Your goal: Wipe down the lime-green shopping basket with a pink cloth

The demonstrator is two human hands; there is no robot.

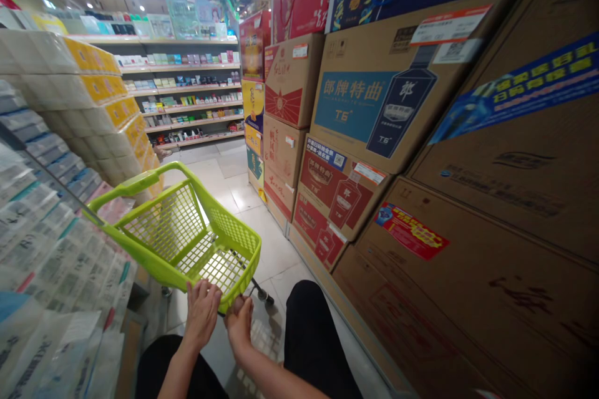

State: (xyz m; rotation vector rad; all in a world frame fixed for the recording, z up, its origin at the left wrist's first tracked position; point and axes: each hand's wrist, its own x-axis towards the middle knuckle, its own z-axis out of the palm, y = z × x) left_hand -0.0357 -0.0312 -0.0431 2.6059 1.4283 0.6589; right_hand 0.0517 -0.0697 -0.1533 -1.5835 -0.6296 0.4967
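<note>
A lime-green plastic shopping cart (185,215) with latticed walls stands on the floor before me, its push handle on the far side. The fingers of my left hand (202,307) are bent over the near edge of its basket. Just to the right, my right hand (239,319) is closed against the low front corner of the cart, thumb uppermost. Its fingertips are partly hidden. Between my knees, in dark trousers (313,343), both hands are close together and the forearms reach forward.
Stacked cartons (355,93) rise along the right side. At left are piled tissue packs (98,90) and wrapped paper goods (51,237). Shelves of small products (187,84) stand at the back. A tiled floor (234,181) runs between the stacks.
</note>
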